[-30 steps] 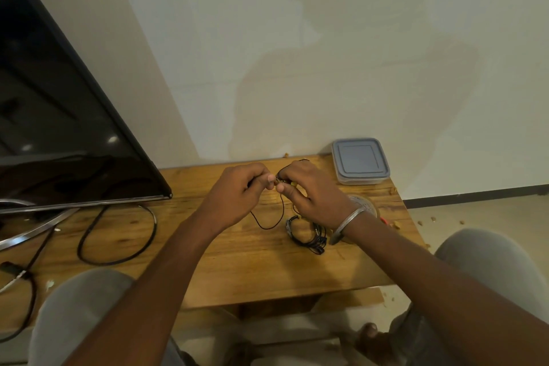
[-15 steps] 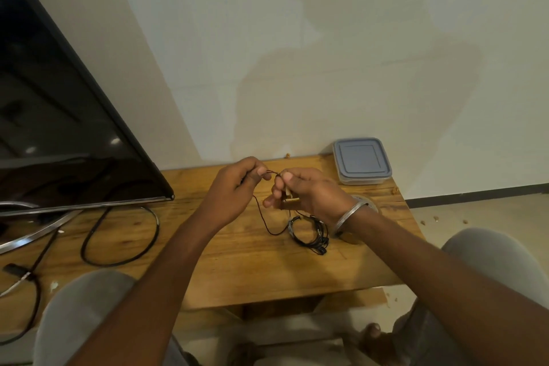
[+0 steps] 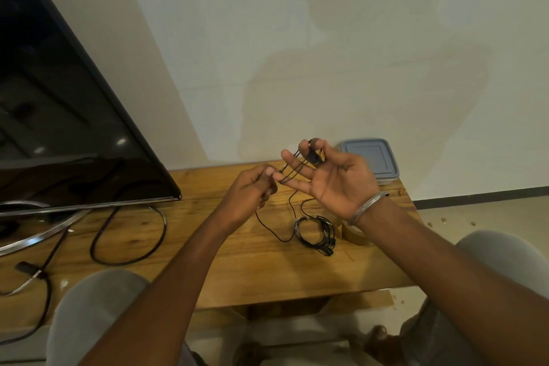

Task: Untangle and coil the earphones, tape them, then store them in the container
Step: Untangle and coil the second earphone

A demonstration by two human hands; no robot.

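Fingers (image 3: 269, 172) pinch earphones (image 3: 313, 157) (container (image 3: 368, 157) at table (image 3: 237, 264) edge)

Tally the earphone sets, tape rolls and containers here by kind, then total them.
Earphone sets: 2, the loose earphones strung across the right hand, the coiled earphones on the table.
Tape rolls: 1, the tape roll, partly hidden by the right wrist.
Containers: 1, the lidded container.
Total: 4.

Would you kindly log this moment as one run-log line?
phase: coiling | left hand: pinches earphone cord | right hand: cord wound across fingers | container: lid on
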